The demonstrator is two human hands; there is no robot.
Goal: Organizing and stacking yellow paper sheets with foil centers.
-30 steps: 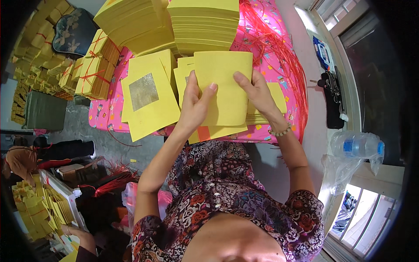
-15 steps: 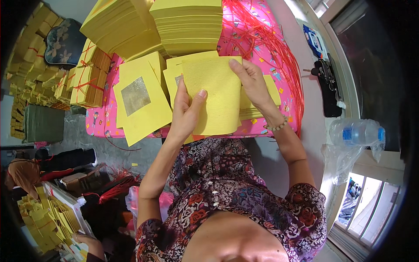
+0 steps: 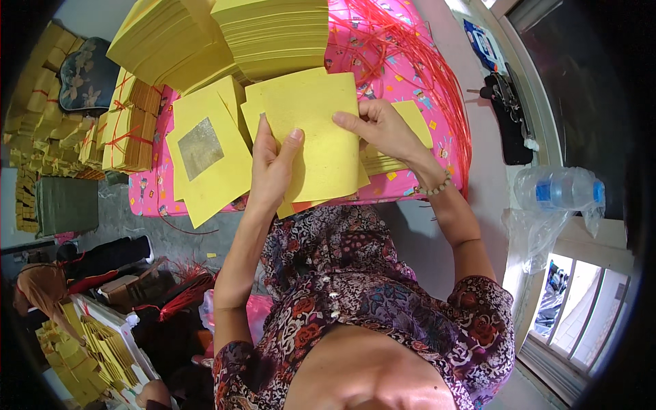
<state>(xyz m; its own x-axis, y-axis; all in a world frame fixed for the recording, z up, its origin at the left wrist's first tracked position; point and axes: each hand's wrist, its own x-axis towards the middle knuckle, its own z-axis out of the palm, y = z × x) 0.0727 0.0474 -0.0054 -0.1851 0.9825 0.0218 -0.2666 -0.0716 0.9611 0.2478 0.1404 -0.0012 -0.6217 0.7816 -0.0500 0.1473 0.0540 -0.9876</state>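
Note:
Between my two hands a folded sheet of yellow paper is held up over the table edge. My left hand grips its left side, thumb on the front face. At the right edge my right hand pinches it, thumb in front and fingers behind. To the left lie yellow sheets with a silver square on the top one. More yellow sheets lie behind and to the right of the held paper, partly hidden by my hands.
Tall stacks of yellow paper stand at the back of the pink patterned table. Red strings trail along its right side. Tied yellow bundles sit at left. A plastic bottle lies on the right ledge; another person's hand shows lower left.
My right hand has slid down from the upper corner to the middle of the paper's right edge. The whole view has shifted, so the table appears slightly further left and up.

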